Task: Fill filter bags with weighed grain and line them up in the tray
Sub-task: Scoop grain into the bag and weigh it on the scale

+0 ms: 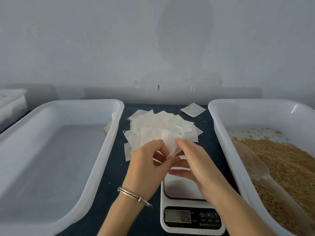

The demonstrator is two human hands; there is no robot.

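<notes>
Reading near to far: white kitchen scale (pixel 190 217) with glossy dark panel at 6 o'clock; above it, left hand (pixel 146 160) and right hand (pixel 192 160) both pinch one thin, soft white filter bag (pixel 170 142). Beyond lies a fanned pile of flat square bags (pixel 162 123) on dark cloth (pixel 112 167). Smooth empty tray (pixel 56 150) at 9 o'clock; grain (pixel 286 164) tray (pixel 219 116) at 3 o'clock; plain pale wall (pixel 153 40).

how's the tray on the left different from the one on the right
The left tray holds no loose grain; only a bit of something pale shows through its far right wall. The right tray holds a bed of brown grain with a translucent scoop lying in it. Both are white plastic, rounded at the corners, and flank the scale.
</notes>
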